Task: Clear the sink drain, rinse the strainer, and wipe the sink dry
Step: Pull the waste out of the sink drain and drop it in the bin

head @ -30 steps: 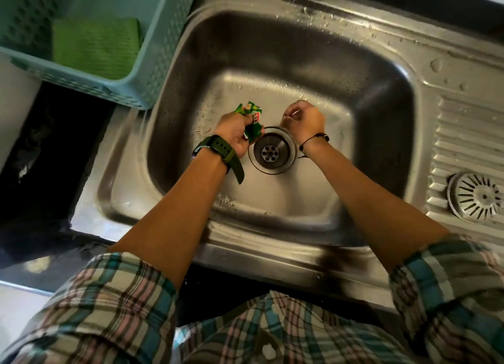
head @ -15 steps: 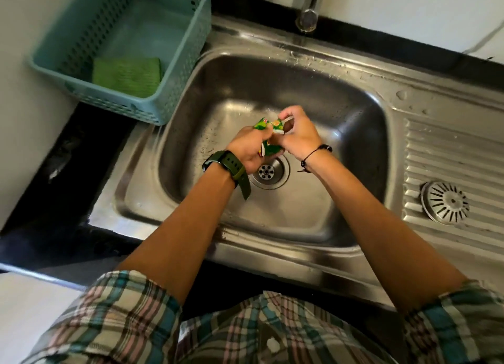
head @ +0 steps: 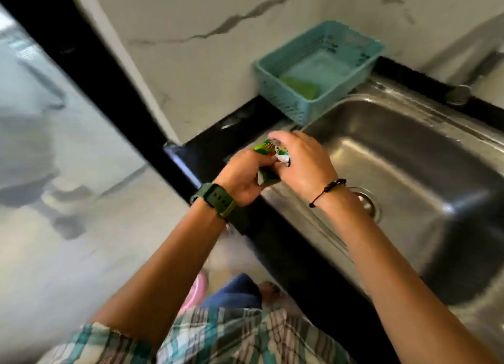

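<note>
A crumpled green wrapper (head: 264, 149) is squeezed between my two hands above the sink's left rim. My left hand (head: 242, 174), with a green watch on the wrist, grips its lower part. My right hand (head: 301, 164), with a black cord bracelet, closes over its top. The steel sink basin (head: 425, 173) lies to the right, and its round drain (head: 366, 201) shows partly behind my right wrist. The strainer is outside this view.
A teal plastic basket (head: 294, 102) holding a green sponge (head: 300, 87) stands at the sink's back left corner against the marble wall. The black counter edge (head: 218, 137) runs left of the sink. The floor and my feet show below.
My head has turned left, so the sink sits at the right of the view. Both hands have lifted the wrapper from over the drain to the sink's left rim.
</note>
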The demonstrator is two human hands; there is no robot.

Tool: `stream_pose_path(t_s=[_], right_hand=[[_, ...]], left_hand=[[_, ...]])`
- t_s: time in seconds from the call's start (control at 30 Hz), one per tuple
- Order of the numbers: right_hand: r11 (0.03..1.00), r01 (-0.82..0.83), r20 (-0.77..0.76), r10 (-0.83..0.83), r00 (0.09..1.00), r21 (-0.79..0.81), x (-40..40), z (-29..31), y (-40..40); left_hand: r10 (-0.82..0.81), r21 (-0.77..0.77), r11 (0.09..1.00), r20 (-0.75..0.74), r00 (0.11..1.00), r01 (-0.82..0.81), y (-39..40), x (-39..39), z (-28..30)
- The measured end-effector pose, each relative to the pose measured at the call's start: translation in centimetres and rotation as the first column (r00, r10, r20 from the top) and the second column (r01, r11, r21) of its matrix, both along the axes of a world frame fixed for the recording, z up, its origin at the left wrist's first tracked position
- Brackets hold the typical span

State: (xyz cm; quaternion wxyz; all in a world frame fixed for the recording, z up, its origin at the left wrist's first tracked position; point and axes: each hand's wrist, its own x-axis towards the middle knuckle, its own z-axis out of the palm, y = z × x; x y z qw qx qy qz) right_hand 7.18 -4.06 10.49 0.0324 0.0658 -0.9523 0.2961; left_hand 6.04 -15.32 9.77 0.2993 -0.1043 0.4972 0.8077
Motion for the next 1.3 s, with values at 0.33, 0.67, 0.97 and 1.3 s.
stream_pose_path(t_s=[0.33, 0.67, 0.97, 1.3], right_hand=[[0.761, -0.648, 0.229, 0.639, 0.734, -0.045, 6.1, -4.5, -20.4], [0.681, -0.728, 0.390, 0.650, 0.652, 0.080, 8.3, -13.4, -31.3], [0.776, -0.628, 0.684, 0.489, 0.541, -0.058, 6.0, -33.8, -39.4], [0.798, -0.592, 0.786, 0.290, 0.546, 0.116, 4.5, -60.1, -40.4]], left_hand=[[0.468, -0.143, 0.880, 0.106, 0.877, -0.452, -19.1, 13.2, -3.7], [0.469, -0.042, 0.877, 0.293, 0.834, -0.478, -29.3, 15.9, -13.4], [0.612, -0.303, 0.791, 0.401, 0.681, -0.532, -36.2, 13.9, -33.8], [0.754, -0.484, 0.637, 0.553, 0.354, -0.600, -36.6, 12.5, -58.7]])
